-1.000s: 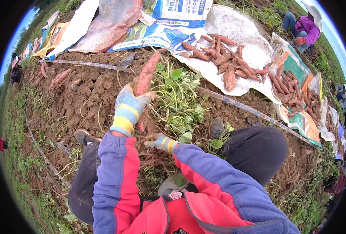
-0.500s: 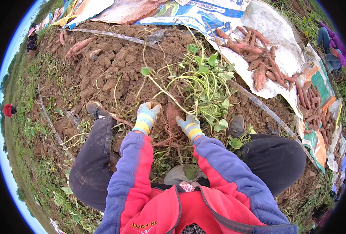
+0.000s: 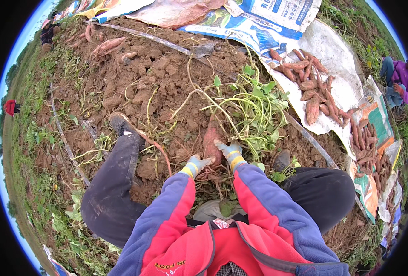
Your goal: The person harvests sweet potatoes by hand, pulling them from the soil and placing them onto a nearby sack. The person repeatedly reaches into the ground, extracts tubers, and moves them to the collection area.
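A large reddish sweet potato (image 3: 211, 141) stands in the loose soil between my legs, thin roots around its lower end. My left hand (image 3: 196, 164), in a light blue and yellow glove, presses its fingers to the lower left side of it. From the right, my right hand (image 3: 230, 154) in a matching glove grips the same sweet potato. Their fingertips are partly hidden against the tuber and roots. Green leafy vines (image 3: 259, 108) spread beside the tuber to the right, with bare stems arching over its top.
Piled sweet potatoes (image 3: 312, 108) lie on a white sheet (image 3: 337, 60) at the far right, more on printed sacks (image 3: 374, 110) beyond. Several loose tubers (image 3: 107, 47) rest on the soil at the far left. A grey strip (image 3: 160, 44) crosses the soil. Other people sit at the edges.
My left hand has moved right and nearer to me, from beside the tuber onto its lower left side. The right hand stays on the tuber. The whole view has shifted slightly.
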The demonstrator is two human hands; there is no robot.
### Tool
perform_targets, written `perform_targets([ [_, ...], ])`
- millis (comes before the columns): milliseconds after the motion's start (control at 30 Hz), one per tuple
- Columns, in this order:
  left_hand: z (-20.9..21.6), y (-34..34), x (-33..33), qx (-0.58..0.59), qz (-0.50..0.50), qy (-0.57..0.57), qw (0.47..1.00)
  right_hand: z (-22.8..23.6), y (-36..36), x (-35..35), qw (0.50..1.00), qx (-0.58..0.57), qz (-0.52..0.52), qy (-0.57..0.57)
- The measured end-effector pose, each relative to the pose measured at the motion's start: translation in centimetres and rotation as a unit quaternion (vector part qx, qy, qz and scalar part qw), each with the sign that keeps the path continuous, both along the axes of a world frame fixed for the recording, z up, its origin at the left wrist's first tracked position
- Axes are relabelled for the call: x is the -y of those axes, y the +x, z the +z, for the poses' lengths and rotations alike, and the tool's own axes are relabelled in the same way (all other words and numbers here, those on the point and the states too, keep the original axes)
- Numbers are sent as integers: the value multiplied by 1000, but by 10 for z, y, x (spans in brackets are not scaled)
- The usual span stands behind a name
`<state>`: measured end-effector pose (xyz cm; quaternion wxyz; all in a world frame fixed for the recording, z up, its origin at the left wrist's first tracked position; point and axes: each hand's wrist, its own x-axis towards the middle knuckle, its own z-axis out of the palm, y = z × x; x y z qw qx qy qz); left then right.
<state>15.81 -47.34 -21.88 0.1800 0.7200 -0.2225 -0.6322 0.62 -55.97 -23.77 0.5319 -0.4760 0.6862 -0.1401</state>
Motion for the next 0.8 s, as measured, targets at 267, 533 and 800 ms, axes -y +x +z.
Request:
perform_targets([
  [267,59,69,1,-445,354,-207,796,97,44,13,826,526,-119,167],
  [533,87,101,53,148,351,-225,897,64,64,70,936,318,-6,-148],
  [800,59,81,115,572,-360,-275,684,45,69,65,927,182,81,-318],
])
